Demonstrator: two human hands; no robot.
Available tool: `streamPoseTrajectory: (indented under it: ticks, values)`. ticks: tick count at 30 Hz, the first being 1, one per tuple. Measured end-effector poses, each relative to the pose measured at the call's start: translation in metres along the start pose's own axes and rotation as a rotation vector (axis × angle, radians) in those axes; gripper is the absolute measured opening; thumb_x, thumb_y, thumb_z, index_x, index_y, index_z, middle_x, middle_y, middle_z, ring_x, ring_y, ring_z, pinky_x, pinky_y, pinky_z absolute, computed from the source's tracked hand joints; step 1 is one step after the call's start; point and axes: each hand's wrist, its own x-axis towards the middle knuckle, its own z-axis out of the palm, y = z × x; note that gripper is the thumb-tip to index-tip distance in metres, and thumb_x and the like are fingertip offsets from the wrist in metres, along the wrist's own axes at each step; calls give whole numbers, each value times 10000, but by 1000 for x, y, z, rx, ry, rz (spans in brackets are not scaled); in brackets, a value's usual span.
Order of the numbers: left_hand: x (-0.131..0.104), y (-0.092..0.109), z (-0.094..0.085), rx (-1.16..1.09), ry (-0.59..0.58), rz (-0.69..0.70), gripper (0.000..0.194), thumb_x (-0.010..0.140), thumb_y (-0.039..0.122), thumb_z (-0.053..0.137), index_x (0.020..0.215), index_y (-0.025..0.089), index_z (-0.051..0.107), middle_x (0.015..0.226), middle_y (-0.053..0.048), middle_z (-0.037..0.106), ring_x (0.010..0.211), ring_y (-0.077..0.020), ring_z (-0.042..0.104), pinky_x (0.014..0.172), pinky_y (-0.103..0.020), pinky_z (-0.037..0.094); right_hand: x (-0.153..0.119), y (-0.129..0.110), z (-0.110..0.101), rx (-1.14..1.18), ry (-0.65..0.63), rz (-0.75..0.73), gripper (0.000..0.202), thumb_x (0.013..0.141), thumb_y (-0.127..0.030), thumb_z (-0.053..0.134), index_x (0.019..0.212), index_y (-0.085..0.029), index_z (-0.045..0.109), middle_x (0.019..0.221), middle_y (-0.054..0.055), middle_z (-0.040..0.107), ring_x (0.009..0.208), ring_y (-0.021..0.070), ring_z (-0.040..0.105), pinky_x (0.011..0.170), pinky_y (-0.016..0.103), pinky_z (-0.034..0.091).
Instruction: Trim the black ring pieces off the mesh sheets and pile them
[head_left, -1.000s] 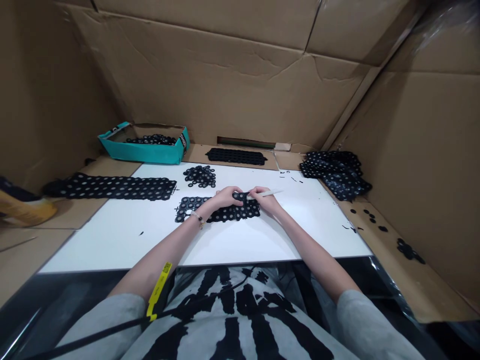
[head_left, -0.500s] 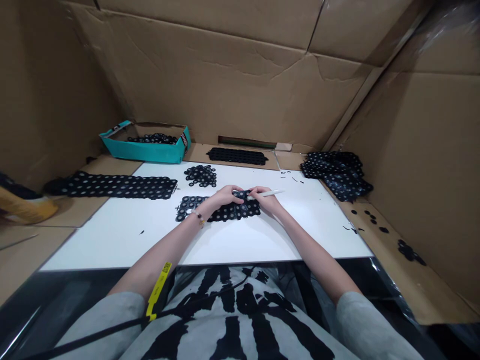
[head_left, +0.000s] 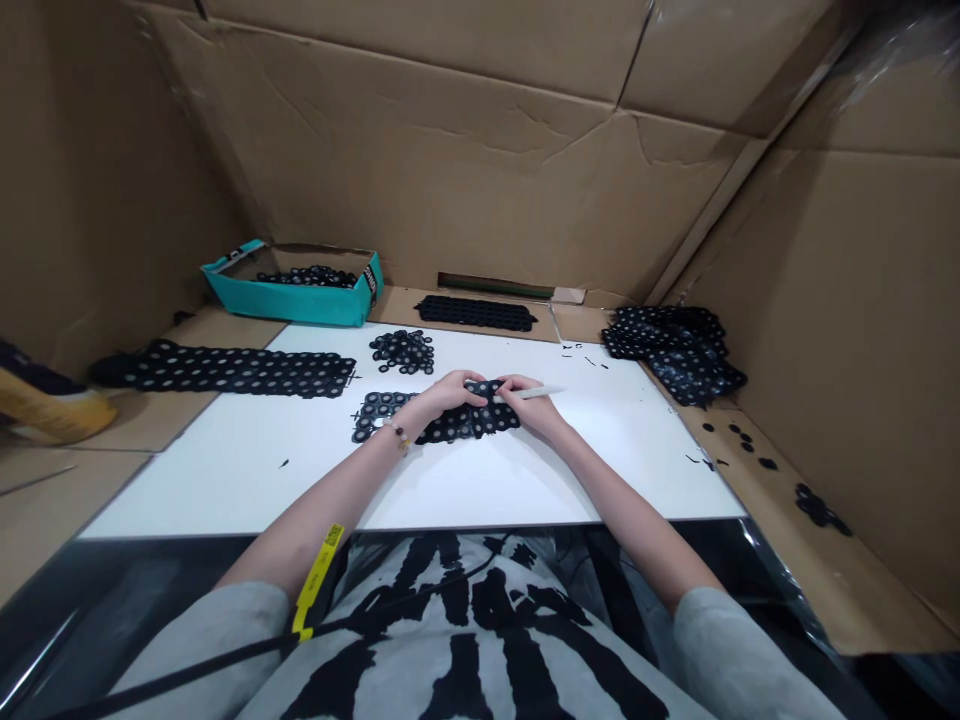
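Observation:
A black strip [head_left: 451, 430] covered in rows of pale round dots lies on the white board in front of me. My left hand [head_left: 450, 390] is closed on its far edge, thumb and fingers pinching it. From the right, my right hand [head_left: 534, 408] grips a slim white pen-like tool [head_left: 541, 391]. The tool's tip end meets the strip beside my left fingertips; the tip itself is too small to make out. My left forearm hides part of the strip.
Loose black rings [head_left: 403, 352] are piled on the white board [head_left: 292, 480]. Behind stand a teal box [head_left: 289, 302] of rings and a dark folded strip [head_left: 476, 312]. A long dotted strip [head_left: 232, 370] lies left, stacked dotted sheets [head_left: 671, 350] right. Cardboard walls [head_left: 450, 180] enclose the board.
The white tool in my right hand has tilted and shifted very slightly at the strip. My left hand stays in the same place.

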Motion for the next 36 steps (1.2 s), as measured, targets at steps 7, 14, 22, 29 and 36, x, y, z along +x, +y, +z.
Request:
streamPoseTrajectory:
  ticks: [7, 14, 22, 29, 36]
  values:
    - [2, -2, -2, -63, -67, 37, 473, 560, 342, 789, 999, 183, 713, 954, -29, 732, 961, -247, 645, 892, -333, 466, 1, 0, 12, -212, 64, -70, 192, 836, -358, 517, 699, -233, 565, 810, 53, 660, 807, 216, 607, 789, 349, 464]
    - [2, 1, -7, -68, -145, 65, 423, 587, 351, 796, 970, 180, 739, 939, -33, 747, 956, -259, 660, 878, -344, 475, 1, -2, 10, -224, 66, -58, 222, 852, -372, 512, 685, -232, 551, 762, 42, 641, 757, 203, 588, 746, 334, 445]
    - [3, -1, -8, -21, -167, 81, 441, 598, 388, 792, 987, 185, 749, 952, -27, 752, 937, -256, 663, 852, -335, 481, 1, -1, 11, -252, 65, -61, 227, 858, -371, 512, 678, -236, 542, 755, 43, 636, 759, 209, 585, 745, 340, 441]
    - [8, -4, -12, 154, -21, 142, 402, 573, 409, 791, 900, 180, 745, 990, -67, 756, 1002, -294, 658, 921, -350, 454, 1, -1, 3, -256, 26, -43, 222, 843, -365, 526, 676, -227, 572, 767, 39, 650, 773, 208, 592, 756, 336, 431]
    - [9, -10, -15, 316, -15, 226, 329, 739, 492, 655, 834, 188, 732, 868, -54, 750, 839, -252, 654, 783, -325, 461, 4, -4, -22, -8, -15, 194, 184, 755, -334, 599, 633, -206, 647, 882, 44, 732, 869, 222, 636, 810, 330, 449]
